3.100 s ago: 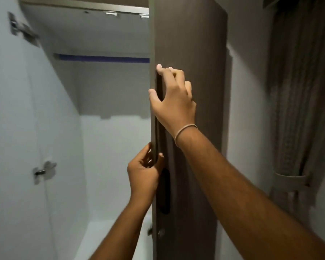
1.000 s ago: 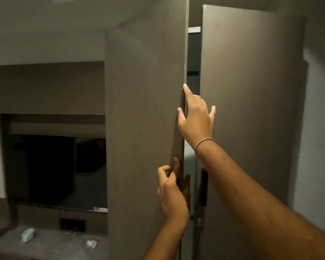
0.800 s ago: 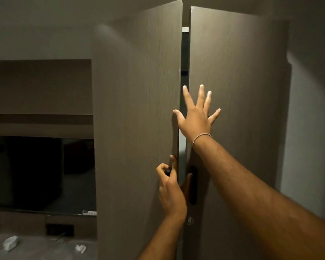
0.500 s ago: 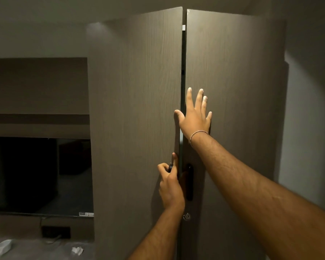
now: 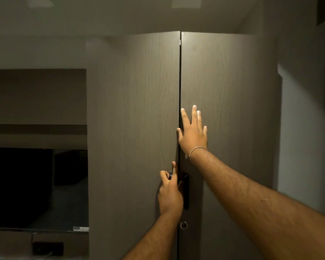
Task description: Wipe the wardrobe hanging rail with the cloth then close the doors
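While the fingers of the right hand lie spread and flat on the right door, gripping nothing, the left hand is curled at the left door's edge, its fingers seemingly hooked on a dark recessed handle by the seam. Both wardrobe doors meet with only a thin dark gap between them. They look like stiff, fairly heavy wood-grain panels with smooth faces, so I'd push flat near the meeting edge or pull by the handle, keeping fingertips out of the seam. A small keyhole sits below. The rail and cloth are out of sight.
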Demonstrator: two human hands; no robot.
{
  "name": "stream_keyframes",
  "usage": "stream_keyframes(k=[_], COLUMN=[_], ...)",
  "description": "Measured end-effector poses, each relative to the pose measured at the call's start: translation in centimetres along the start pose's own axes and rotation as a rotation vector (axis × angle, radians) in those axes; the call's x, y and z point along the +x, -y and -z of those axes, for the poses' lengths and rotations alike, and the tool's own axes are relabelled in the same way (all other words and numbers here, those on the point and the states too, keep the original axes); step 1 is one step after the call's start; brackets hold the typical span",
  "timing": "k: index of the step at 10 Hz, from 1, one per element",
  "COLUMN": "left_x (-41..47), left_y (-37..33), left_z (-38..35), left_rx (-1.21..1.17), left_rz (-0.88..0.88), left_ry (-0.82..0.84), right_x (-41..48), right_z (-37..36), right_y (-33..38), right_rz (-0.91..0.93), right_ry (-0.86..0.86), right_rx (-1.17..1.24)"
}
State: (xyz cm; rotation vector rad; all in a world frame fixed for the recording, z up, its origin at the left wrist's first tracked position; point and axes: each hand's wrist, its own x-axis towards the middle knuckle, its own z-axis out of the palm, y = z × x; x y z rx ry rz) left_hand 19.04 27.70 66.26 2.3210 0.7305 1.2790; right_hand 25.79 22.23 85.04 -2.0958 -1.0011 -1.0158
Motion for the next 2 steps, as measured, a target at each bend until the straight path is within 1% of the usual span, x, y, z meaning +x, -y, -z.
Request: stream_keyframes(k=[1, 2], left_x=[0.3, 2.6], left_y=[-0.5, -1.5], left_z=[1.5, 4.9], left_rx=[0.207, 0.295], left_rz=[-0.098, -0.245], left_ry=[-0.049, -0.141], right_x=[-0.5, -1.5], right_z=[0.5, 0.5], right_y=[-0.7, -2.6], right_rz=[0.034, 0.059], right_ry=[-0.002, -0.087], right_rx=[-0.032, -0.107])
